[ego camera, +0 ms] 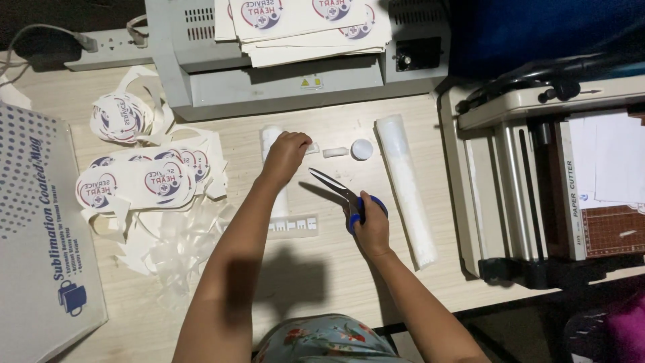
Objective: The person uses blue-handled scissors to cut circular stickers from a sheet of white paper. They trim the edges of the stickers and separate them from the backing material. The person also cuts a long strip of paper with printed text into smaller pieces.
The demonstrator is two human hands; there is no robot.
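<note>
Near the middle of the frame, the left hand [285,153] is closed around a small white piece [312,148], pinching it just above the pale wooden surface [322,269]. The right hand [371,225] holds a pair of blue-handled scissors [342,195], fingers through the loops, with the blades parted and pointing up and left toward the left hand. The blade tips stop short of the white piece.

Just right of that piece lie a short white stub [335,152] and a small round white cap [361,149], side by side. A long white roll [406,188] lies to the right of them, running down the frame. Another white roll [274,175] is partly hidden under the left forearm.

In the left half of the frame sit cut-out round printed stickers [144,180] among white paper trimmings [171,245]. A grey laminator [282,74] stands at the top, bearing a stack of printed sheets [302,23]. A paper cutter [537,181] fills the right side.
</note>
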